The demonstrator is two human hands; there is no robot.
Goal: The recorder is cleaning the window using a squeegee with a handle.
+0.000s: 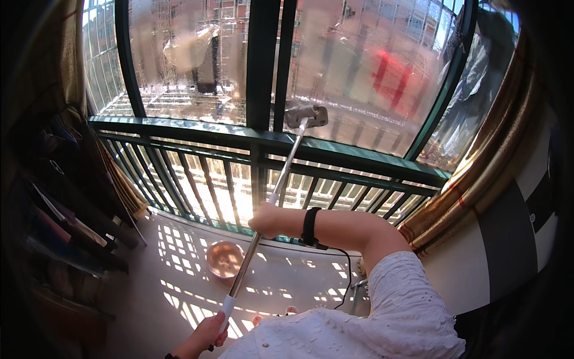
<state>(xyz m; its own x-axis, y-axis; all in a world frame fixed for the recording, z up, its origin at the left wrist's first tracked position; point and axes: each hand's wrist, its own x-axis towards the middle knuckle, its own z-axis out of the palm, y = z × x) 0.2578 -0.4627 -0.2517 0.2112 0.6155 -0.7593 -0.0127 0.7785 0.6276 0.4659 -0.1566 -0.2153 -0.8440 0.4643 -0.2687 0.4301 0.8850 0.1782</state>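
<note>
White embroidered short-sleeved top (pixel 382 305) lies nearest the camera, its fabric filling the lower edge. Item inspected: a long-handled flat mop (pixel 246 263), running from the wearer's front up to the glazing at a slant.

Grip: both hands are closed on it. Left hand (pixel 210 330) is wrapped around the white plastic handle (pixel 228 306) at the lower end; right hand (pixel 266 220), with a black wristband (pixel 309 226) behind it, encircles the metal pole about midway.

Position: the grey mop head (pixel 312 116) sits at the lower left corner of the right-hand windowpane (pixel 365 78), just above the green rail (pixel 359 157) and beside the upright. Firm contact with the glass cannot be confirmed from this angle. The pane appears wet and streaked.

Handling, as judged: light for its length, stiff along the pole, softer at the pad. Smooth metal may turn slippery if wet, so the plastic handle is likely the surer hold, with the second hand best kept mid-pole for leverage. The glass calls for moderate pressure.

Also noted: a pink basin (pixel 216 251) on the sunlit floor (pixel 149 287), left of the pole; its contents cannot be determined.
</note>
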